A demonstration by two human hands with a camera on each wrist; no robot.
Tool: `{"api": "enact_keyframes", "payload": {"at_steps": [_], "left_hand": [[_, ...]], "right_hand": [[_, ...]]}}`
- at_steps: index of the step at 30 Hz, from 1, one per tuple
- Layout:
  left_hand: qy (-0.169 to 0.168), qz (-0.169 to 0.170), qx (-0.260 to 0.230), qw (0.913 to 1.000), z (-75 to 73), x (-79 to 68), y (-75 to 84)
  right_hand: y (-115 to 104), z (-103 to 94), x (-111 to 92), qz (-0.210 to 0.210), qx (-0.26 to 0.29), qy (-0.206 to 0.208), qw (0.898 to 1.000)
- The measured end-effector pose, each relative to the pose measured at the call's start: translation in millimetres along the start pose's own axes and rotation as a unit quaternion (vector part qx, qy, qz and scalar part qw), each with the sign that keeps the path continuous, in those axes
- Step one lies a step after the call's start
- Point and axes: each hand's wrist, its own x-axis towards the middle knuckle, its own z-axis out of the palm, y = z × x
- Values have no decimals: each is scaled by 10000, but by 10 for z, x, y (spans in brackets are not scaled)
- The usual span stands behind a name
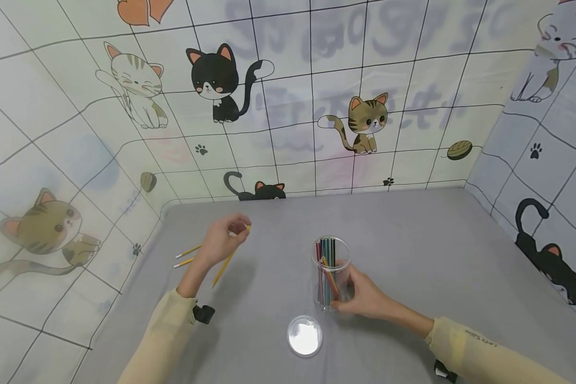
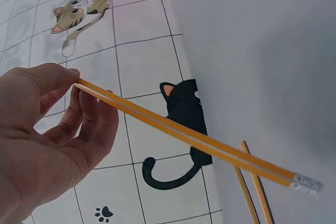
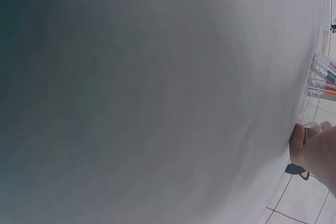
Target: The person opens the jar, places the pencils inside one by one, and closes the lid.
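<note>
My left hand (image 1: 224,240) pinches a yellow pencil (image 2: 184,134) near one end, between thumb and index finger. Its silver-banded eraser end points away from the hand in the left wrist view. The other fingers curl loosely without touching it. Two more yellow pencils (image 1: 184,263) lie on the table beside the left wrist. My right hand (image 1: 365,295) grips the lower side of a clear jar (image 1: 344,250), which stands upright and uncovered. Several dark and coloured pencils (image 1: 327,277), one of them yellow, stand inside. At the right wrist view's edge, the right hand (image 3: 318,153) is only partly visible.
A round lid (image 1: 304,336) lies flat on the grey tabletop (image 1: 393,224), just in front of the jar. Cat-patterned cloth walls (image 1: 293,122) close off the back and both sides of the table.
</note>
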Motion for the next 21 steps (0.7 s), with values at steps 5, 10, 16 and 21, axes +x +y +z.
{"api": "enact_keyframes", "payload": {"at_steps": [5, 10, 16, 21], "left_hand": [[86, 188, -272, 9994, -19, 16, 97], [178, 176, -474, 9986, -32, 43, 185], [295, 211, -730, 9967, -53, 68, 301], [366, 205, -1053, 9936, -86, 69, 419]], "right_hand": [[-11, -6, 4, 89, 5, -53, 9999], [-10, -3, 8, 73, -31, -28, 10000], [-4, -3, 6, 67, -82, -14, 9999], [-1, -4, 8, 82, -95, -27, 9999]]}}
